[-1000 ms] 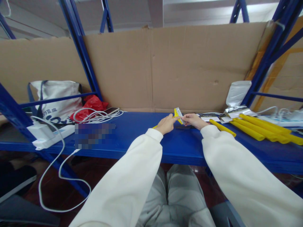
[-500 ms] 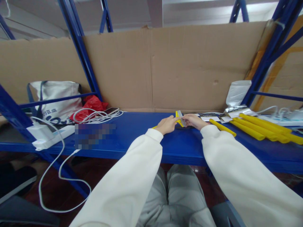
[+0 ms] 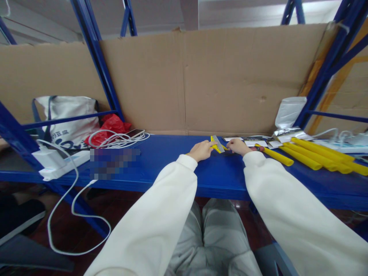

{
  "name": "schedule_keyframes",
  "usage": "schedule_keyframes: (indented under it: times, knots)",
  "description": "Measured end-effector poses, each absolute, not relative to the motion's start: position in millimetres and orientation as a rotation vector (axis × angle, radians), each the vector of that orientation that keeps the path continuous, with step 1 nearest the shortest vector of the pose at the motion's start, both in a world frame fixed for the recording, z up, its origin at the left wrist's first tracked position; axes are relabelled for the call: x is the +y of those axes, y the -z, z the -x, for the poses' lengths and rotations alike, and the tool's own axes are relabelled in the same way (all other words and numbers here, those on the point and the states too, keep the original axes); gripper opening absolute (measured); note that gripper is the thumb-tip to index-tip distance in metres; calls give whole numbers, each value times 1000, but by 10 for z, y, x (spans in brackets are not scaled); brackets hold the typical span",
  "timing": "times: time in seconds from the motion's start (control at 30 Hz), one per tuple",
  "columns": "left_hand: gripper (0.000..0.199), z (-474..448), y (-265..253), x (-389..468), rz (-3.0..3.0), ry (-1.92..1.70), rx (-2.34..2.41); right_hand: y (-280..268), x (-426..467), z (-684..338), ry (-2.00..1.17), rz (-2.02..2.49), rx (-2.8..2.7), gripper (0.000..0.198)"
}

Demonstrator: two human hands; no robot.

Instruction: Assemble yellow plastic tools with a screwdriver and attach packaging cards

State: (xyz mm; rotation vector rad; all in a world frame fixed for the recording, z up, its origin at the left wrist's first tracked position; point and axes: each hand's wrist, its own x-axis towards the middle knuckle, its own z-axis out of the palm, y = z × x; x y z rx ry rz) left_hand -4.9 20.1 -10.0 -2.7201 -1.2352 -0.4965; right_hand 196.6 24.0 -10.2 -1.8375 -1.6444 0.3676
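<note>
My left hand (image 3: 200, 150) is closed around a yellow scraper (image 3: 214, 139) with a flat grey blade (image 3: 218, 143) set across its head. Most of its handle is hidden under my fingers. Just right of the blade, my right hand (image 3: 238, 146) is closed on a screwdriver, whose red and black handle (image 3: 258, 148) sticks out behind the hand. Its thin tip points left toward the scraper head. A small dark item (image 3: 229, 153) lies on the blue table (image 3: 172, 180) under my right fingers, its kind unclear. One yellow tube (image 3: 278, 156) lies beside my right wrist.
Several yellow tubes (image 3: 324, 155) lie at the right, by an opened silver pouch (image 3: 289, 113) and white packets. At the left are a power strip (image 3: 66, 166), coiled white cable (image 3: 120, 141), red plastic bag (image 3: 110, 124) and cloth bag (image 3: 69, 115). Cardboard (image 3: 230, 80) stands behind.
My right hand has left the blade and moved slightly right, with the screwdriver now showing in it. The scraper has turned a little in my left hand. The nearest yellow tube has shifted right.
</note>
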Motion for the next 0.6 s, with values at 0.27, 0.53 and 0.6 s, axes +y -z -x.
schedule_keyframes:
  times: [0.27,0.53,0.6]
  knots:
    - [46,50,96,212,2720,479,-1257,121,235,-1943,-103,1925,-1828,14]
    - [43,53,106,220,2717,400,-1305,122,303,-1892,20,2067,-1989,19]
    - [42,55,114,232,2721,392,-1303,115,310,-1865,85,2101,-2029,19]
